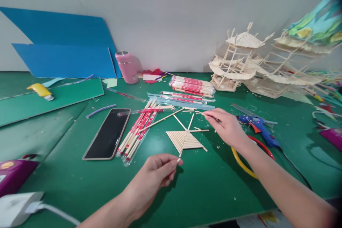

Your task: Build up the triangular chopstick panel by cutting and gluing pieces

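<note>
A spoked frame of thin wooden sticks, with two neighbouring sections filled by parallel sticks, is above the green table. My left hand pinches the near end of one of its spokes between thumb and fingers. Beyond it to the right, my right hand is closed in a pinch over the table, near some short cut stick pieces. A small pale stick end shows at its fingertips. Left of the frame lie wrapped chopsticks, with one long loose stick across them.
A black phone lies at left. On the right are a blue glue gun and its cable. Behind stand a pink bottle, a chopstick bundle and a stick-built pavilion model. A yellow cutter rests far left.
</note>
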The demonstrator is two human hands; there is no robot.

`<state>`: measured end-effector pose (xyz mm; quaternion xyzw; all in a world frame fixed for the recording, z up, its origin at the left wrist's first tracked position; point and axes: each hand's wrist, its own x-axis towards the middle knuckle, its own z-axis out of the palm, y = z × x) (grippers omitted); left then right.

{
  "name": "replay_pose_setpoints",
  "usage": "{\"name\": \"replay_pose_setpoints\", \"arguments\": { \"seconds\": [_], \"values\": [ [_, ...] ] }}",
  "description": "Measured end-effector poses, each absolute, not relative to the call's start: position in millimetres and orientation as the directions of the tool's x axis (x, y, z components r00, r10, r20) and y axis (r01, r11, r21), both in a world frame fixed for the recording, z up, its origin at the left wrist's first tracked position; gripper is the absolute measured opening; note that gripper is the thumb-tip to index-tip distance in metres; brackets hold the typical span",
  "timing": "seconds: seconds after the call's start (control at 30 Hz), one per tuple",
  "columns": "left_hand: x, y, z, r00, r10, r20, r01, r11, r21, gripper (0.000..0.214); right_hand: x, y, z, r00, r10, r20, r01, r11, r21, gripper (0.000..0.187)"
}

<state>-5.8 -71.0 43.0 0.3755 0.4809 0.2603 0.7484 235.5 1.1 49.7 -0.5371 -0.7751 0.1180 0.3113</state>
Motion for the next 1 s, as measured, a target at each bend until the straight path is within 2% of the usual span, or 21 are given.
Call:
{"name": "replay_pose_setpoints", "arguments": {
  "seconds": [0.2, 0.37, 0.6, 0.77, 0.9, 1.0],
  "values": [
    [-27, -41, 49, 0.331, 0.784, -0.525, 0.046, 0.543, 0.839, 0.03, 201, 53, 37, -0.441, 0.868, 0.228, 0.778, 0.496, -0.385, 0.019],
    [-27, -11, 56, 0.393, 0.805, -0.445, 0.126, 0.432, 0.893, 0.031, 195, 74, 29, -0.48, 0.864, 0.155, 0.79, 0.502, -0.353, 0.017],
    [-14, -8, 51, 0.485, 0.74, -0.466, 0.286, 0.369, 0.884, 0.023, 188, 35, 54, -0.395, 0.874, 0.281, 0.773, 0.482, -0.413, 0.024],
    [-1, -10, 47, 0.556, 0.702, -0.445, 0.255, 0.365, 0.895, 0.017, 174, -18, 62, -0.578, 0.785, 0.221, 0.589, 0.59, -0.552, 0.016],
    [6, -13, 46, 0.558, 0.651, -0.514, 0.281, 0.434, 0.856, 0.017, 178, -35, 49, -0.489, 0.821, 0.294, 0.601, 0.562, -0.568, 0.011],
    [11, -20, 46, 0.602, 0.623, -0.499, 0.225, 0.468, 0.855, 0.019, 190, -41, 42, -0.427, 0.854, 0.298, 0.625, 0.517, -0.584, 0.006]
  ]
}}
